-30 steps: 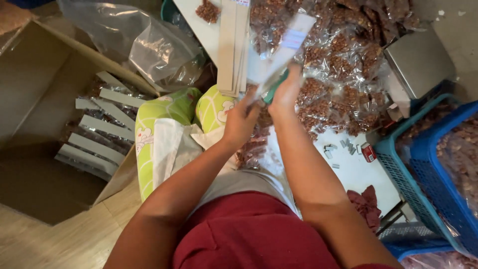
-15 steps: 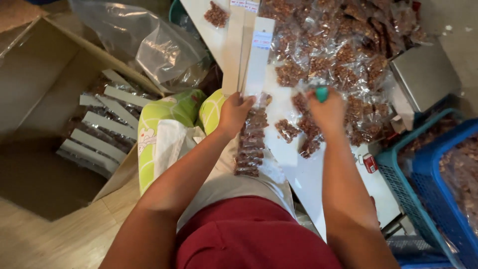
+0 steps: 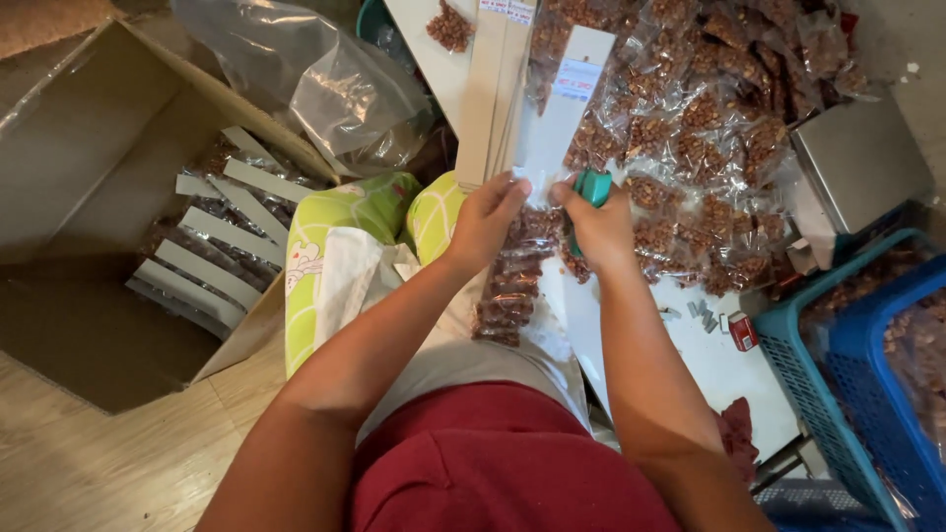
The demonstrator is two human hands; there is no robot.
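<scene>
My left hand [image 3: 490, 219] pinches a long white card strip [image 3: 564, 99] with a row of small clear packets of brown nuts [image 3: 505, 294] hanging from it toward my lap. My right hand [image 3: 603, 225] grips a small teal stapler [image 3: 594, 187] and presses it against the strip beside my left fingers. Both hands meet at the strip's middle, over the white table [image 3: 734, 379].
A heap of nut packets [image 3: 709, 128] covers the table's far side, with more blank white strips [image 3: 498, 79]. A metal scale [image 3: 857, 163] and blue baskets [image 3: 867, 394] stand right. An open cardboard box [image 3: 118, 227] with finished strips lies left, a green cushion [image 3: 335, 236] beside it.
The strip was raised in both hands, then lowered with packets trailing. My right hand went off to the packet heap with the stapler and has come back to the strip by my left hand.
</scene>
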